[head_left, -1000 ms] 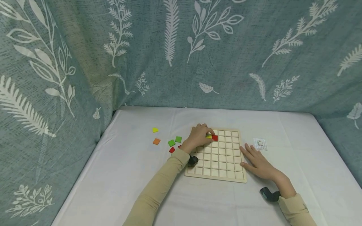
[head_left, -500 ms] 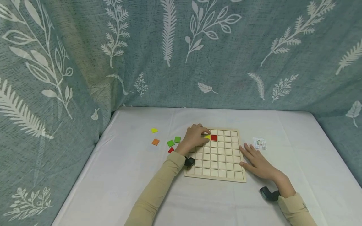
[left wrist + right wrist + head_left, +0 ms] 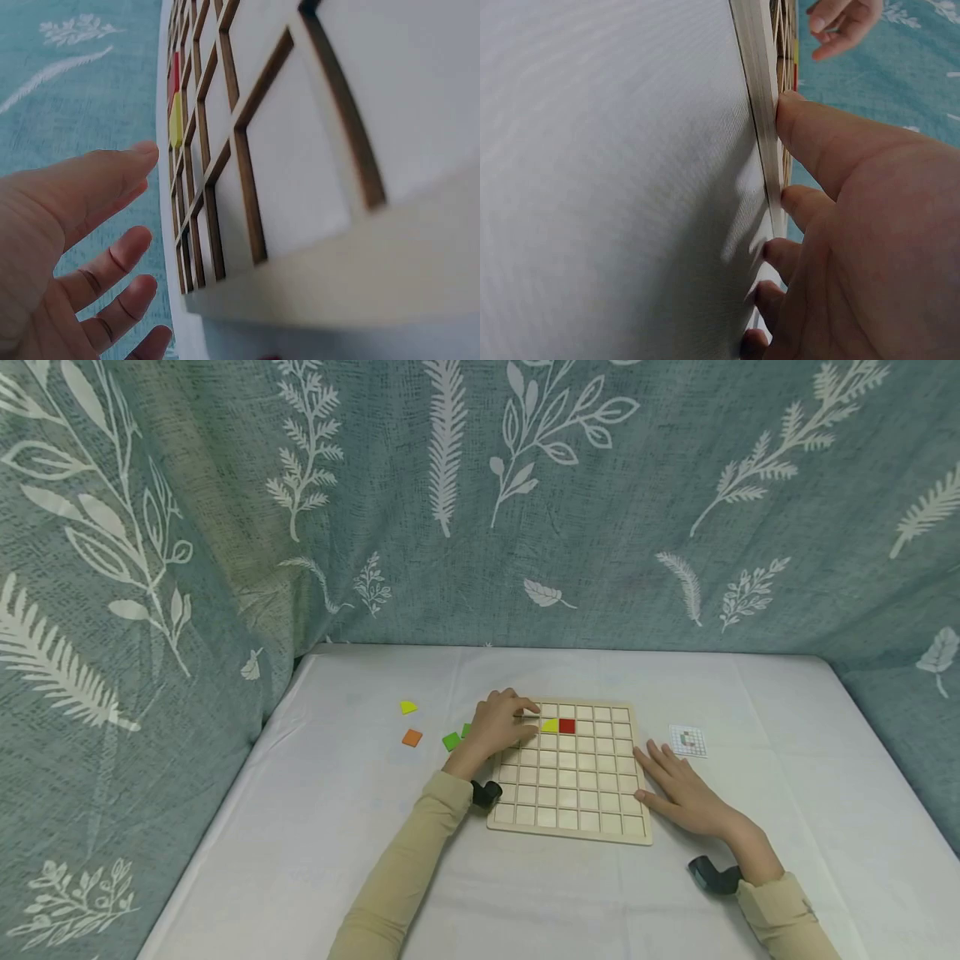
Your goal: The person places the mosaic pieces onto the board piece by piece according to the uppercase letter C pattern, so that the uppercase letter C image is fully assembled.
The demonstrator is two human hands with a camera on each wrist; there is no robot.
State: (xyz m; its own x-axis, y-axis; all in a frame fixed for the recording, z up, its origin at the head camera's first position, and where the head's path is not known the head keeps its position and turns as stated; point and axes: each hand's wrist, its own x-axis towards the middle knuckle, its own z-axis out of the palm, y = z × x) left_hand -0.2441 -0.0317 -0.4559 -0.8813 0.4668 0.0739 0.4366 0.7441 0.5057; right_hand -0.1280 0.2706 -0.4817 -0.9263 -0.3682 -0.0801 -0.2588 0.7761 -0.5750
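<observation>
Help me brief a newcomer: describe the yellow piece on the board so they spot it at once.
On the white table, find the pale gridded board. In its second row from the far edge, the yellow piece sits left of the red square. Unlike that square, it has one rounded side.

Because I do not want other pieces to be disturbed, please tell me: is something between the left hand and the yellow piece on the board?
Nothing visible: between the left hand and the yellow piece, only bare gridded board shows. The red square lies beyond the yellow piece, away from that hand.
</observation>
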